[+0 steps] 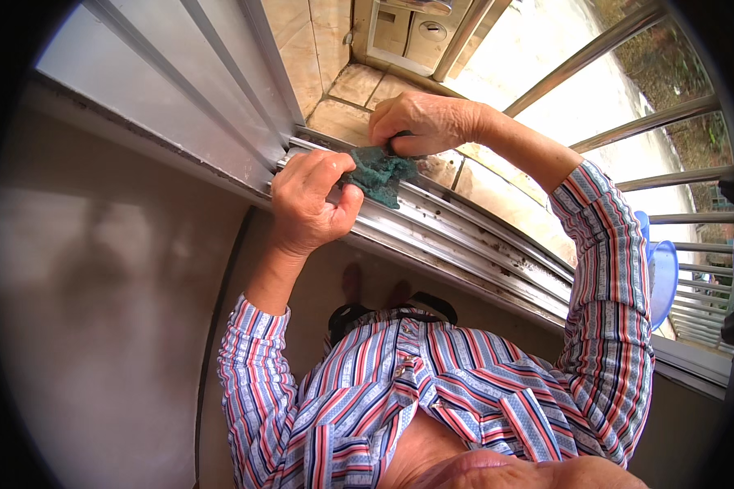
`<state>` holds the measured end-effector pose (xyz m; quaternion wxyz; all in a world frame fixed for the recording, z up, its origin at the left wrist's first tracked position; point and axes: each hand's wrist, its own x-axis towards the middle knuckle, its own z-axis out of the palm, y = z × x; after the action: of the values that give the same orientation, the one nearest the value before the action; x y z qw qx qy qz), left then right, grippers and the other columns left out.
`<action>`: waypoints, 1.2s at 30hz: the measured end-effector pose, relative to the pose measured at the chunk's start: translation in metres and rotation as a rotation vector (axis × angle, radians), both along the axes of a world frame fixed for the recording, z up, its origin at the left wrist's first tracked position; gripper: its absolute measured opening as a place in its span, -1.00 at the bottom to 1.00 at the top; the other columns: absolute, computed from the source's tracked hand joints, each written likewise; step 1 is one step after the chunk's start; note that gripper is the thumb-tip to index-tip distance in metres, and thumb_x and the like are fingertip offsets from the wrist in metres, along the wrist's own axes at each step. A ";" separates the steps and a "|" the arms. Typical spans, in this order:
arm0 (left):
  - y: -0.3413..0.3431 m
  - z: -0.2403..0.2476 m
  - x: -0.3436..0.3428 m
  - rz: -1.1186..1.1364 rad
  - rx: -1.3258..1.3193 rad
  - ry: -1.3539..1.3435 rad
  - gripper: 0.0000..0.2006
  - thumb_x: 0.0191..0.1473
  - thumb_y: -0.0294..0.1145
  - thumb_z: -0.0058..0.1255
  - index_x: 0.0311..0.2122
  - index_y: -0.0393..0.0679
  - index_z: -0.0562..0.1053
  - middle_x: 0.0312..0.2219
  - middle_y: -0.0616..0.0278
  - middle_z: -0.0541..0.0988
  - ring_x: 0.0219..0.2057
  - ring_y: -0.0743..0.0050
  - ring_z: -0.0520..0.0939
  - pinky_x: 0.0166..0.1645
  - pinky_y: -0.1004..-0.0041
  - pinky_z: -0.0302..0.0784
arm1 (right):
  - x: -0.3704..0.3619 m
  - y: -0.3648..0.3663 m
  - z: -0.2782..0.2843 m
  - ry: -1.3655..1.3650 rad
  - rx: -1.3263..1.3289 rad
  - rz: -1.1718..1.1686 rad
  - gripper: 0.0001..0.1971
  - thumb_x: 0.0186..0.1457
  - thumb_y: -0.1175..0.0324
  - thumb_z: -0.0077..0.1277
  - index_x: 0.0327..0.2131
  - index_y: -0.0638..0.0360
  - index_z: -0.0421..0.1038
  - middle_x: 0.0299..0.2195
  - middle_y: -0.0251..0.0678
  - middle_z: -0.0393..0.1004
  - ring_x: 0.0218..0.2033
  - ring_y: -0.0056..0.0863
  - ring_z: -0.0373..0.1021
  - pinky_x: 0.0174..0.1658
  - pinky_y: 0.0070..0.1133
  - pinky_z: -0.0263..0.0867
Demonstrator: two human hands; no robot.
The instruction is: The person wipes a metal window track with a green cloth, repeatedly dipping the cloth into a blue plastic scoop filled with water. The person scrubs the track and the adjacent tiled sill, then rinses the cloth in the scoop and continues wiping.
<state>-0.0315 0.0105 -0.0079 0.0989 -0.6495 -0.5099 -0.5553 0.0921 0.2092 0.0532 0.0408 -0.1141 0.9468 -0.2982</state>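
A crumpled dark green cloth point(377, 173) is stretched between my two hands, over the metal window track point(465, 236). My left hand point(311, 196) pinches its left end with curled fingers, close to the foot of the sliding window frame point(245, 73). Farther off and to the right, my right hand point(432, 124) grips the cloth's upper edge, above the tiled sill. Dark specks of dirt lie along the grooves of the track to the right of the cloth. What part of the cloth touches the track is partly hidden.
Beyond the track runs a tiled sill point(506, 191). Metal bars point(652, 122) close off the right side. A blue plastic basin point(663, 281) stands by them, past my right arm. A metal panel with a round lock point(432, 31) is at the back. Below the track are my feet.
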 end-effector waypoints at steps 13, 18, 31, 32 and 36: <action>0.002 0.000 -0.003 -0.007 -0.048 -0.030 -0.77 -0.29 -0.56 0.03 -0.38 -0.16 0.44 -0.50 0.18 0.53 -0.51 0.15 0.53 -0.40 0.30 0.48 | -0.023 -0.004 -0.027 0.217 0.002 -0.053 -0.80 0.00 0.55 0.02 -0.26 0.21 0.53 -0.27 -0.17 0.53 -0.20 -0.25 0.45 -0.10 -0.43 0.37; -0.001 -0.005 -0.004 -0.031 -0.017 -0.001 -0.79 -0.24 -0.56 0.03 -0.36 -0.20 0.44 -0.49 0.15 0.53 -0.50 0.15 0.55 -0.37 0.33 0.50 | 0.036 0.013 0.002 0.071 -0.030 -0.160 -0.77 0.01 0.58 -0.04 -0.25 0.22 0.54 -0.28 -0.21 0.55 -0.19 -0.34 0.48 -0.07 -0.48 0.40; 0.008 -0.005 -0.003 0.222 -0.038 -0.177 -0.71 -0.12 -0.70 -0.04 -0.20 -0.28 0.41 -0.36 0.12 0.54 -0.48 0.32 0.56 -0.37 0.46 0.54 | 0.038 -0.001 -0.033 0.272 -0.032 -0.216 -0.76 0.02 0.59 -0.01 -0.22 0.16 0.53 -0.20 -0.24 0.52 -0.11 -0.30 0.44 0.02 -0.44 0.34; 0.007 -0.007 -0.003 0.234 -0.088 -0.189 -0.71 -0.12 -0.71 -0.04 -0.20 -0.28 0.41 -0.36 0.12 0.53 -0.48 0.31 0.57 -0.37 0.46 0.54 | 0.042 -0.001 -0.033 0.203 -0.052 -0.218 -0.76 0.03 0.59 -0.01 -0.21 0.15 0.54 -0.20 -0.24 0.53 -0.12 -0.31 0.44 0.00 -0.45 0.35; 0.009 -0.015 0.001 0.241 -0.116 -0.185 -0.72 -0.12 -0.71 -0.05 -0.21 -0.28 0.42 -0.37 0.11 0.53 -0.48 0.27 0.57 -0.37 0.44 0.53 | 0.022 0.020 -0.037 0.486 -0.109 -0.332 -0.75 0.05 0.56 -0.02 -0.19 0.11 0.54 -0.22 -0.26 0.54 -0.17 -0.32 0.47 -0.08 -0.51 0.39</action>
<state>-0.0308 0.0192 -0.0228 0.0799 -0.5343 -0.6225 -0.5662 0.1138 0.2289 0.0160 -0.2426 -0.0277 0.9172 -0.3149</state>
